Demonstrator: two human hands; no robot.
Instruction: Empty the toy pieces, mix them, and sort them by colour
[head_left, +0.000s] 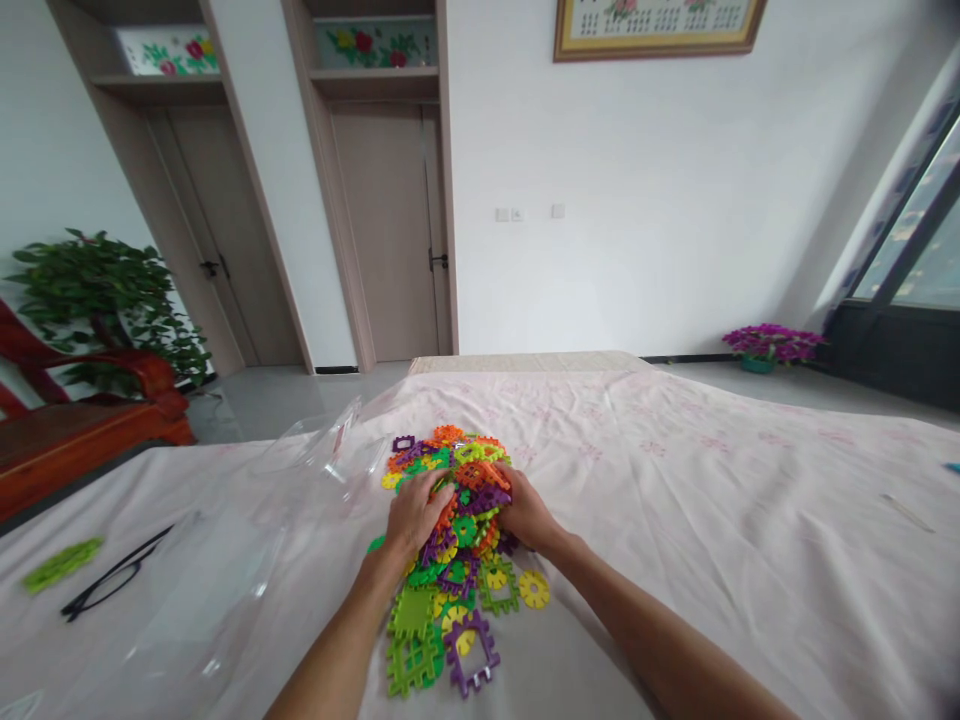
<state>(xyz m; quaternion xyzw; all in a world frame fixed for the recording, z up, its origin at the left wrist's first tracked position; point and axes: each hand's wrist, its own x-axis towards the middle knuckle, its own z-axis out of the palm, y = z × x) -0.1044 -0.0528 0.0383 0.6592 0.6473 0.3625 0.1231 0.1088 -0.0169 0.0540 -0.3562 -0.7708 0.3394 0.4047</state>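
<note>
A heap of plastic interlocking building pieces (463,530) in orange, purple, green and yellow lies on the cloth-covered table in front of me. My left hand (416,512) is curled against the heap's left side, its thumb over the pieces. From the right, my right hand (526,508) presses in, with its fingers partly hidden behind orange and purple pieces. Between the two hands a bunch of pieces is gripped. Toward me lie a purple square frame (470,655), a lime green square piece (412,665) and a yellow notched disc (534,589).
On the left are clear plastic packaging (202,570), black-framed glasses (116,578) and a lime green piece (63,565). The pale floral tablecloth (675,520) has wrinkles. A thin stick-like thing (909,513) lies at the right. A wooden chair (90,390) stands beyond the left edge.
</note>
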